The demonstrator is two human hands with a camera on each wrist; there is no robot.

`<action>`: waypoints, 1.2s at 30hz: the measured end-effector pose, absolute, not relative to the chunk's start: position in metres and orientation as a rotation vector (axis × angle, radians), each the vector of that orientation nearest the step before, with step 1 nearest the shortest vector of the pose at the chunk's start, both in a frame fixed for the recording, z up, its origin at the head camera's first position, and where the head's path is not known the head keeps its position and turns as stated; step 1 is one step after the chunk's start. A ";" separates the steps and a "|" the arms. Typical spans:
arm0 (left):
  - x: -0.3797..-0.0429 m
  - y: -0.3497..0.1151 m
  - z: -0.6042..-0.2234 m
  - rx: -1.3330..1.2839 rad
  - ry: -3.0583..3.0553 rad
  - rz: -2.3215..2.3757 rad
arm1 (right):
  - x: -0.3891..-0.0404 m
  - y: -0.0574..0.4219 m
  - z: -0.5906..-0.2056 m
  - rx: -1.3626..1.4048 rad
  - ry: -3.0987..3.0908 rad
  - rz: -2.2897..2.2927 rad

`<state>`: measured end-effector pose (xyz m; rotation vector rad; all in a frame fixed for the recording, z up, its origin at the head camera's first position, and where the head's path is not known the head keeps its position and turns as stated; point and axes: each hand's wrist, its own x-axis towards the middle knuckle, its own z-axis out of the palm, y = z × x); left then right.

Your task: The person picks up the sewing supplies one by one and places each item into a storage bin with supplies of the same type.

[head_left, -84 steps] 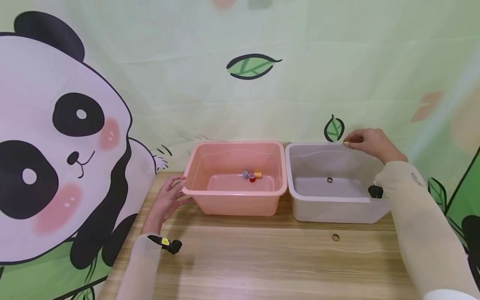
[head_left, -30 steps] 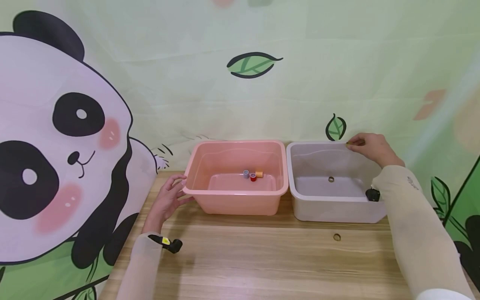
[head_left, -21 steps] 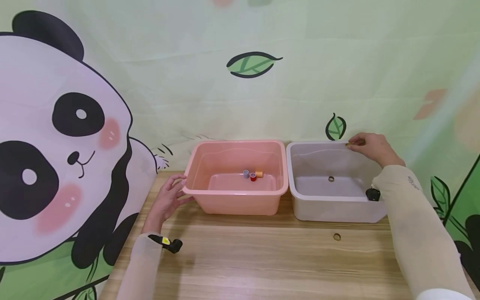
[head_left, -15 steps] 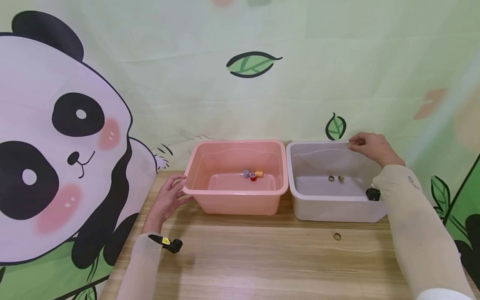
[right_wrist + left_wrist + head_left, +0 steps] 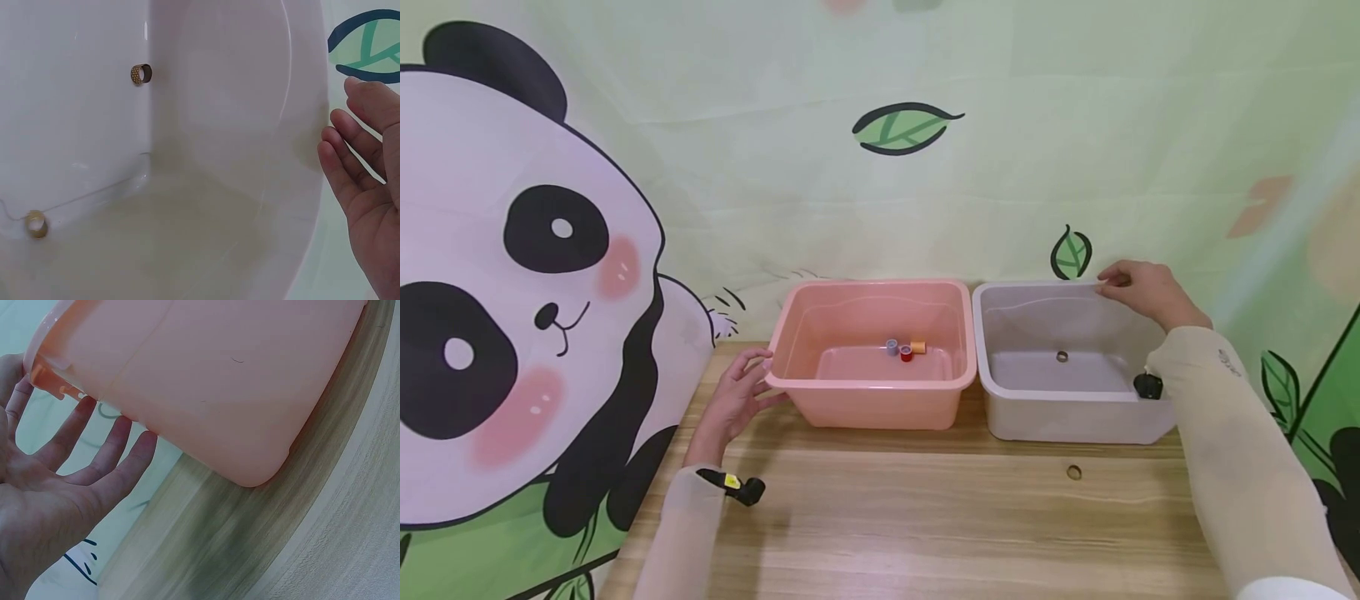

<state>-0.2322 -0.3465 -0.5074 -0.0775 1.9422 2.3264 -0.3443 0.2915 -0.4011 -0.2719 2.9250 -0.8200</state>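
My right hand (image 5: 1153, 293) hovers at the back rim of the grey plastic tub (image 5: 1075, 422), fingers loosely bent with nothing between them. In the right wrist view, two gold rings lie in the tub: a dimpled ring (image 5: 141, 74) along the base of a wall and a second ring (image 5: 36, 224) in a corner. The head view shows just one ring (image 5: 1062, 357) in there; the front wall or arm hides the other. My left hand (image 5: 733, 402) rests its spread, slightly bent fingertips against the left end of the pink plastic tub (image 5: 872, 408).
Inside the pink tub are three small cylinders: blue-grey (image 5: 892, 347), red (image 5: 906, 354) and orange (image 5: 918, 347). Another ring (image 5: 1074, 472) lies on the wooden table (image 5: 925, 517) before the grey tub. A panda-printed cloth (image 5: 737, 167) hangs behind both tubs.
My right hand has let go of a gold ring, which dropped into the grey tub and then rolled out of the head view. The left hand has stayed at the pink tub.
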 end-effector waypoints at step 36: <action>-0.233 -0.346 -0.508 -0.067 1.954 2.318 | -0.324 0.276 -0.373 -0.613 2.959 -0.652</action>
